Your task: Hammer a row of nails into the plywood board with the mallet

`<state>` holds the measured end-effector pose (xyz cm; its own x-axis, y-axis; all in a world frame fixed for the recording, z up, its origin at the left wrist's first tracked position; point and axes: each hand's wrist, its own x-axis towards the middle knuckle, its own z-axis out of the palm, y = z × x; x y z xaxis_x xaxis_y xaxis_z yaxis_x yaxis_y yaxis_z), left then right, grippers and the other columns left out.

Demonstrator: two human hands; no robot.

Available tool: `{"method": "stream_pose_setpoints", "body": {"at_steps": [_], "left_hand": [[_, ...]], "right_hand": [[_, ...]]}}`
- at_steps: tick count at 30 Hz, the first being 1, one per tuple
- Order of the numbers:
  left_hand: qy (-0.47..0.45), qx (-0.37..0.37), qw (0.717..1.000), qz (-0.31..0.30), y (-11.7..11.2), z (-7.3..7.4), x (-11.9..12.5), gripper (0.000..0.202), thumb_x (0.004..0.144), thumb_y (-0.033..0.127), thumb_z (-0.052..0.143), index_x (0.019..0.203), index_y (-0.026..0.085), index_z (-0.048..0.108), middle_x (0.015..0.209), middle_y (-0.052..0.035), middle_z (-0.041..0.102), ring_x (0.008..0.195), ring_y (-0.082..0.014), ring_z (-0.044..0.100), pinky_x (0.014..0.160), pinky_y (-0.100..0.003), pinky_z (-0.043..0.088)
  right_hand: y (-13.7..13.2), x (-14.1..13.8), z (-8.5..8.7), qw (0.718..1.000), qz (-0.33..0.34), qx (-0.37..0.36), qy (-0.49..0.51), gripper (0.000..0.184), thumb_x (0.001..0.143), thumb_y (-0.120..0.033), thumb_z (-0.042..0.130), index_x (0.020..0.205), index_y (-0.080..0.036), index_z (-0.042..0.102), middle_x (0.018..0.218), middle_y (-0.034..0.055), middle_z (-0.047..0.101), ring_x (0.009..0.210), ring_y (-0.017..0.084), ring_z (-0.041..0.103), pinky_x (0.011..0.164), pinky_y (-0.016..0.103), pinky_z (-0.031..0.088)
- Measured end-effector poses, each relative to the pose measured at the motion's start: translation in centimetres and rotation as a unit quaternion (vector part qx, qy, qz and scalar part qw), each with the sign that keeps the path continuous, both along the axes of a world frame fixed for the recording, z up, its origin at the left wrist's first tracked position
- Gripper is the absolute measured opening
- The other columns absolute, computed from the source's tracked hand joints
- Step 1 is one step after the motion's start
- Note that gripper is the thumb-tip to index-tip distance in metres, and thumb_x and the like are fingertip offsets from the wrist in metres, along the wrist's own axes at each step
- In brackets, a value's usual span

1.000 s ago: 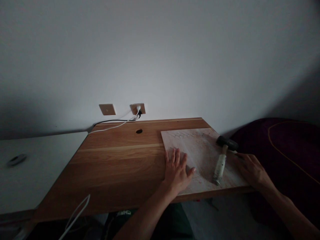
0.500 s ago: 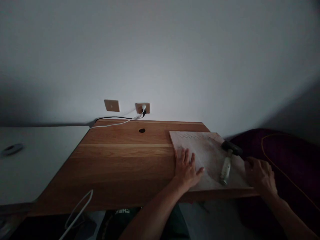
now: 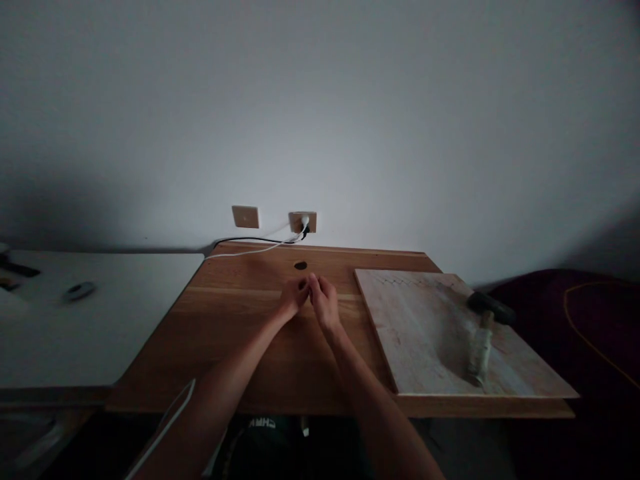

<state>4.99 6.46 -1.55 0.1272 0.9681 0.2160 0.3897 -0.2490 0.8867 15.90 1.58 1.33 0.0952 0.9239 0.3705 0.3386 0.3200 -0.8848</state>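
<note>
Over the middle of the wooden desk [image 3: 225, 360], my left hand [image 3: 294, 295] and my right hand [image 3: 325, 303] meet, both with fingers curled closed. Their fingertips come together just in front of the cable hole. Anything between the fingers is too small or hidden to tell. To the right lies a pale, marble-patterned board [image 3: 420, 333], with a zigzag line along its far edge. A mallet [image 3: 480, 353] with a black head and light handle rests on the board's right part, apart from both hands.
A wall socket [image 3: 311, 222] with plugs and a white cable [image 3: 245, 253] is behind the desk. A blank wall plate [image 3: 245, 217] sits beside it. On the left stands a white table [image 3: 135, 307] with a small dark-and-white object [image 3: 79, 291]. A dark purple cushioned shape [image 3: 545, 300] is at far right.
Both hands have left the board and come together over the desk's middle, fingers now closed. The board seems to sit slightly turned, its near right corner past the desk edge. The view has shifted left.
</note>
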Motion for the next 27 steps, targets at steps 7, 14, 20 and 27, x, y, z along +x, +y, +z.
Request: {"method": "stream_pose_setpoints", "body": {"at_steps": [7,14,20,27], "left_hand": [[-0.031,0.038,0.998,0.041,-0.2,-1.7,-2.7,0.031,0.070,0.021,0.055,0.055,0.023,0.028,0.054,0.0065,0.027,0.058,-0.0120,0.028,0.059,-0.029,0.019],[-0.037,0.031,0.999,0.020,0.0,-1.7,-2.1,0.028,0.055,0.007,0.048,0.049,0.021,0.024,0.050,0.0073,0.022,0.055,-0.0107,0.021,0.060,-0.032,0.013],[-0.096,0.021,0.995,0.032,0.3,-1.5,-2.6,0.034,0.060,0.012,0.052,0.051,0.021,0.021,0.053,0.0073,0.018,0.056,-0.0097,0.019,0.058,-0.030,0.013],[-0.211,-0.060,0.975,0.017,-0.1,-1.4,-2.6,0.038,0.065,0.023,0.059,0.060,0.024,0.021,0.055,0.0101,0.019,0.045,-0.0066,0.022,0.046,-0.022,0.018]], "right_hand": [[2.4,-1.7,-4.2,0.999,-0.029,-0.021,0.039,0.035,0.080,-0.048,0.050,0.057,-0.027,0.035,0.054,-0.0075,0.033,0.056,0.012,0.034,0.052,0.025,0.029],[3.1,-1.3,-5.3,0.998,-0.042,-0.020,0.046,0.037,0.073,-0.041,0.053,0.055,-0.029,0.023,0.053,-0.0093,0.020,0.055,0.010,0.023,0.050,0.026,0.019],[3.4,-1.1,-5.3,0.997,-0.031,-0.017,0.072,0.047,0.081,-0.047,0.057,0.054,-0.028,0.023,0.055,-0.0087,0.020,0.054,0.009,0.024,0.051,0.026,0.020],[3.6,-0.9,-5.6,0.988,0.006,-0.028,0.149,0.057,0.090,-0.052,0.072,0.057,-0.024,0.035,0.053,-0.0120,0.028,0.047,0.007,0.027,0.050,0.022,0.025]]}}
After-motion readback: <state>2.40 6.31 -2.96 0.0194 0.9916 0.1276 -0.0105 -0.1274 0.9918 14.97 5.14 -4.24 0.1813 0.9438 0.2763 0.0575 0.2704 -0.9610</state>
